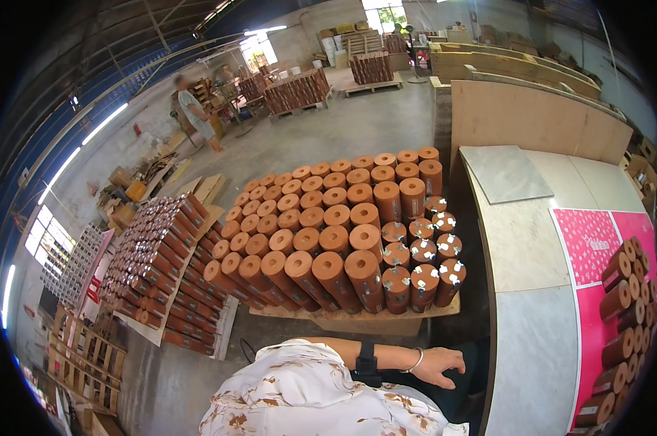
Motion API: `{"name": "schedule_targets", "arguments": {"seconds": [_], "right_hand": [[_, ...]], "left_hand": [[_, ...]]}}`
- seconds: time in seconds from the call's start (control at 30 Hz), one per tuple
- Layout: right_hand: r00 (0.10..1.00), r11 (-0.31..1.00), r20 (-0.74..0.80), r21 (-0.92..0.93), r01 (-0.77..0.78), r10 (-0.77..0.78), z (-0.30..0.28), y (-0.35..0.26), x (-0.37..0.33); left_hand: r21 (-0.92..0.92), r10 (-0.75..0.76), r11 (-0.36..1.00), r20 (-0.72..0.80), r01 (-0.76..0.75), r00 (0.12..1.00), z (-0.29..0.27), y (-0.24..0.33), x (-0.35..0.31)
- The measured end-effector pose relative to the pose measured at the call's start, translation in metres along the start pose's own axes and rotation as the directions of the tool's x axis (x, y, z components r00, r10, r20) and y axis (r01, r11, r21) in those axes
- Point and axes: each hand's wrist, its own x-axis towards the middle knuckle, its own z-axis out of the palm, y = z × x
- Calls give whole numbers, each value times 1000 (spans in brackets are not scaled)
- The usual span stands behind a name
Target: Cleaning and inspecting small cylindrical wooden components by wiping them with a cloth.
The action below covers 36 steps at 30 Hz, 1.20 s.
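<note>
My left hand [437,365] reaches across the front of my body toward the right, with a black strap and a bangle [417,360] on the forearm and wrist. Its fingers are loosely bent, the thumb stands apart, and nothing shows in it. Just beyond it are upright reddish-brown cylinders [362,280] with holed tops, packed in rows on a low wooden platform [328,318]. Several cylinders at the right end have shiny caps with pale pieces [424,276]. The hand is apart from them. My right hand is not in view.
To the right runs a long table with a grey slab [535,378], a pink printed sheet [589,247] and stacked brown cylinders [618,333]. At left stand more cylinder stacks [154,265] and wooden pallets [85,360]. A person [194,112] stands farther back.
</note>
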Motion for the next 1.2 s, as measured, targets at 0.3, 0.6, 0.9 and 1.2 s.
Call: {"name": "schedule_targets", "arguments": {"seconds": [0.3,0.6,0.9,1.2], "right_hand": [[1000,1000,8,-11,-4,4,-4,-5,0],[1000,999,-5,-41,-26,26,0,-5,-7],[1000,998,3,-53,13,-12,-34,-118,-121],[999,999,12,-24,46,-46,9,-14,-7]], "left_hand": [[-391,303,807,-369,-442,879,-56,106,-13],[-45,827,194,-529,-980,189,-115,184,-55],[236,815,81,-575,-968,-72,-108,183,-59],[375,935,143,-356,-916,0,-129,180,-90]]}}
